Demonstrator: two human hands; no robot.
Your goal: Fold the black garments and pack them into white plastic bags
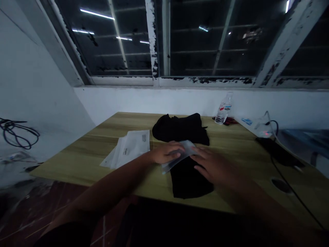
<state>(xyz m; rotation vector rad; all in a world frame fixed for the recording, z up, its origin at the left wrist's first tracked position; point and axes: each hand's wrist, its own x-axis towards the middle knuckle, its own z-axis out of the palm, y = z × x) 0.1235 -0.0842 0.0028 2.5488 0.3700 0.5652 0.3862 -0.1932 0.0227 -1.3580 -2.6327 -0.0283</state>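
Observation:
A translucent plastic bag (188, 147) lies slanted over the upper end of a folded black garment (191, 181). My left hand (167, 153) is on the left part of the bag, its thumb and fingers closed on the plastic. At the bag's right side, my right hand (212, 165) has its fingers stretched and apart, with the fingertips touching the plastic and the black cloth. A second black garment (182, 128) lies bunched just behind the bag. To the left is a fanned stack of whitish plastic bags (133, 147) with small printed labels.
The wooden table (102, 140) meets a white wall below windows. At the back right stands a water bottle (224, 109) beside a dark red item. Farther right are a dark pouch (280, 151), a cable and a cable hole (281, 185). A coiled black cable (19, 132) hangs at left.

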